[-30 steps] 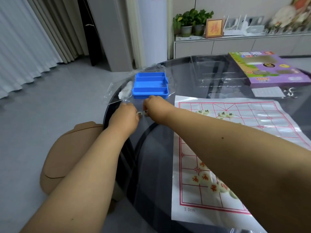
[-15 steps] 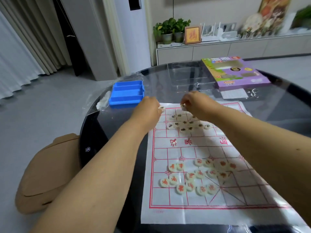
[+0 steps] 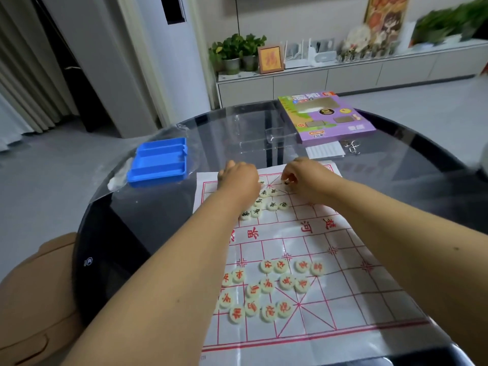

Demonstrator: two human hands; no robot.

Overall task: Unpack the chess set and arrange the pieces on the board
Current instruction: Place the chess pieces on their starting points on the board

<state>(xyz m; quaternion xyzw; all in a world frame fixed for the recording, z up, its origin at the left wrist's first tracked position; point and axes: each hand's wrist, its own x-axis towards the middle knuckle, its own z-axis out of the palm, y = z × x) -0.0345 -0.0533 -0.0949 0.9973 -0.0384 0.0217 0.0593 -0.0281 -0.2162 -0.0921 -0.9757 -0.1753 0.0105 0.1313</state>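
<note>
Just below both hands, black-lettered pieces [image 3: 261, 204] cluster; left hand [image 3: 239, 178] curled, right hand [image 3: 303, 180] pinching one piece

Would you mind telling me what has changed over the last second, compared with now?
Both hands moved from beside the blue tray to the board's far end: the left hand over the black-lettered pieces, the right hand pinching what looks like one. The tray, purple box and red-lettered pieces stayed put.
</note>
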